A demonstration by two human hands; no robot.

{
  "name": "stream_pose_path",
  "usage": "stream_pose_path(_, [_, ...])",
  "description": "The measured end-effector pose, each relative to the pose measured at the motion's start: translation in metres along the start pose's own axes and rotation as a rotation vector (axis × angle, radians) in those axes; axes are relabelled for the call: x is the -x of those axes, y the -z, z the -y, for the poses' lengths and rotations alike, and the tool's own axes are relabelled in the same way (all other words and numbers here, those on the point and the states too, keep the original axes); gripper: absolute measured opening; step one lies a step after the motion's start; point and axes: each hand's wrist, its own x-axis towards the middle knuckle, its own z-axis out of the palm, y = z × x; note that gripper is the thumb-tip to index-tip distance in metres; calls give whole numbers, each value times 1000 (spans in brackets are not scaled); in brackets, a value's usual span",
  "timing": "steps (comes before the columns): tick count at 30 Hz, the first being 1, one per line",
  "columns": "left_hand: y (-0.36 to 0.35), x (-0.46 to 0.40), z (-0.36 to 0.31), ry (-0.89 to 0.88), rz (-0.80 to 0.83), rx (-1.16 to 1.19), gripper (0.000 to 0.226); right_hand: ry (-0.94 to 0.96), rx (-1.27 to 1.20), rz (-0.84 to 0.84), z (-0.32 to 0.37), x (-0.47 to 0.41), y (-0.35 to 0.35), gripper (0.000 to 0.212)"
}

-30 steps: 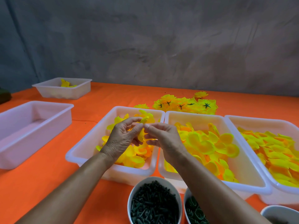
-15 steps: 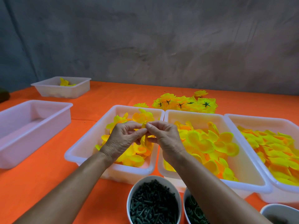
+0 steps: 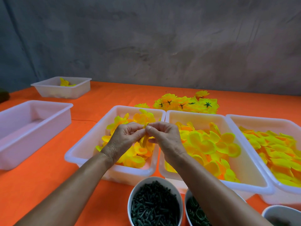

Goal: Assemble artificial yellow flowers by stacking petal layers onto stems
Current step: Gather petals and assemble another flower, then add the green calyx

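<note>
Head view, sweeping left to right: an empty white tub [image 3: 32, 128] is sitting at the far left on the orange table [image 3: 40, 185], with a smaller tub [image 3: 62, 88] behind it holding a few yellow pieces. Moving in, the left hand [image 3: 123, 141] is hovering over the first petal tub [image 3: 114, 170], fingers curled and pinching a small yellow petal layer [image 3: 145, 126] at the fingertips. The right hand [image 3: 164, 139] is meeting it thumb to thumb, pinching the same piece from the other side; it looks like the two are working the layer apart or lining it up, though no stem is showing between the fingers, so I cannot tell whether one is in there. Holding it right above the tub is probably keeping any dropped petals in the stock. Below, a bowl of dark green stems [image 3: 154, 204] is waiting close to the body, easy to reach, beside a second bowl [image 3: 195, 211] of green rings. Further right, two more tubs, the middle tub [image 3: 244, 185] and the right tub [image 3: 285, 193], are heaped with petals. Finished flowers [image 3: 187, 103] are piling up behind, out of the working lane.
</note>
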Motion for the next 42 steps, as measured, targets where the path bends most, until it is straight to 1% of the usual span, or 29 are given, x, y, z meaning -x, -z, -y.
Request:
stream_pose_path(8, [0,0,1,10,3,33,17,1,5,15,0,-1,1,13])
stream_pose_path(12, [-1,1,-2,21,17,46,14,72,182,-10,-2,-5,1,13])
stream_pose_path(14, [-1,1,-3,32,8,60,16,96,245,3,-1,-6,1,13])
stream_pose_path(18, [-1,1,-3,44,15,57,21,106,274,12,-1,-6,2,12])
stream_pose_path(21, [-1,2,-4,32,29,6,30,121,339,-17,-2,-6,0,14])
stream_pose_path(23, [1,1,-1,16,6,-40,33,113,359,-48,-3,-6,-1,19])
stream_pose_path(25, [3,0,2,-5,-25,-104,31,80,309,-68,-3,-5,-1,23])
stream_pose_path(27, [4,-1,4,-7,-90,-187,24,33,222,-68,-4,-5,-2,24])
stream_pose_path(28, [4,-2,5,2,-123,-211,23,12,188,-61,-5,-5,-2,25])
stream_pose_path(29, [4,-2,6,15,-152,-220,27,-6,159,-52,-6,-5,-2,25])
stream_pose_path(32, [5,-3,7,79,-207,-213,35,-43,84,-21,-7,-5,-4,23])
stream_pose_path(35, [6,-3,8,160,-276,-118,31,-53,28,-34,-7,-6,-4,22])
stream_pose_path(38, [8,-4,8,255,-311,16,25,47,124,-38,-6,-5,-4,21])
stream_pose_path(40, [9,-4,8,283,-335,21,24,185,264,-6,-4,-3,-3,25])
stream_pose_path(42, [8,-3,7,276,-351,2,25,271,383,44,-2,-2,-2,22])
